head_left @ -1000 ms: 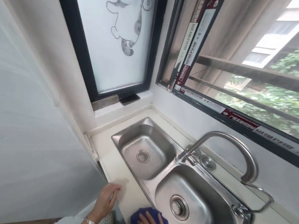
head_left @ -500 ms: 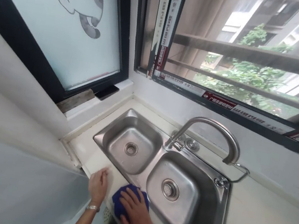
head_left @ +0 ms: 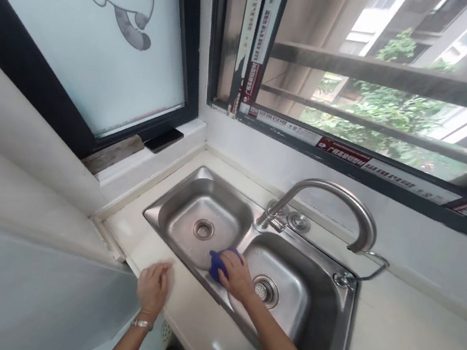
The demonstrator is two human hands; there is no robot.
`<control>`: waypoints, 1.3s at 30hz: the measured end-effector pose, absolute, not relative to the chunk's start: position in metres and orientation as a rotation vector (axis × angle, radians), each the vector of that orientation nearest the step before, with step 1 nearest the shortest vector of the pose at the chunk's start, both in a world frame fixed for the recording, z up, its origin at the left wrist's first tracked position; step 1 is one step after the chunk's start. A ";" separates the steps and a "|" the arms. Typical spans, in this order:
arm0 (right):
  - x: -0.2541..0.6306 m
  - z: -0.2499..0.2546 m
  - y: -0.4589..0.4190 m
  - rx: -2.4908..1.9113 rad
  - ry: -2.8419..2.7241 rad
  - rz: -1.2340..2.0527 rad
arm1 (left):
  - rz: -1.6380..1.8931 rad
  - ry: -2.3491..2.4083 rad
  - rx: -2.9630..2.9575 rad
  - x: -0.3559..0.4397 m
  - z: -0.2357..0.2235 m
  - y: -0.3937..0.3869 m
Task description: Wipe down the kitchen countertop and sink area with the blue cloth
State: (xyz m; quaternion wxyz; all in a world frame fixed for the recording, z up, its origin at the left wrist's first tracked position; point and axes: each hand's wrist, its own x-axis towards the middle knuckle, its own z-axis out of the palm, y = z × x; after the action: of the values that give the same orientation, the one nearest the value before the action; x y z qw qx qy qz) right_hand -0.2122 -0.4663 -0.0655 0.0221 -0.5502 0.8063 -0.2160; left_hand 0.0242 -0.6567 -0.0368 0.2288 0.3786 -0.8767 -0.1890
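Observation:
My right hand [head_left: 238,276] is closed on a bunched blue cloth [head_left: 217,265] and presses it to the divider between the two bowls of the stainless-steel sink [head_left: 182,254]. Part of the cloth is covered by the fingers. On the front strip of the pale countertop [head_left: 189,302], my left hand [head_left: 153,286] rests with its fingers curled in and nothing visible in them. A metal band [head_left: 142,324] circles the left wrist.
A curved faucet [head_left: 325,185] rises behind the divider, its spout over the right bowl. Beside its base lies a round metal drain cover [head_left: 298,222]. A dark flat object [head_left: 164,141] sits on the left ledge. A window frame [head_left: 352,159] runs along the back.
My right hand has carried the blue cloth from the front countertop forward onto the sink's divider. My left hand has stayed at the counter edge, and the view has shifted slightly.

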 end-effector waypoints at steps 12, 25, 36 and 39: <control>-0.299 -0.077 -0.514 -1.276 2.899 -0.886 | -0.639 -2.447 1.105 0.006 -0.027 -0.683; -0.371 -0.034 -0.605 -1.010 3.075 -1.250 | -0.644 -2.407 0.979 0.010 -0.030 -0.686; -0.424 -0.048 -0.621 -0.635 3.345 -0.323 | -0.516 -2.421 0.822 0.012 -0.033 -0.689; -0.427 -0.050 -0.625 -0.683 3.385 -0.229 | -0.522 -2.427 0.796 0.013 -0.040 -0.691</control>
State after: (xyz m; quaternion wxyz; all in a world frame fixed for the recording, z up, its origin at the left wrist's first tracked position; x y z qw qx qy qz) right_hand -0.4267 -0.6246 -0.0500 -0.1592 -0.1948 0.9656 -0.0653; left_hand 0.0126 -0.6906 -0.0400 0.2642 0.2944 -0.8979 -0.1930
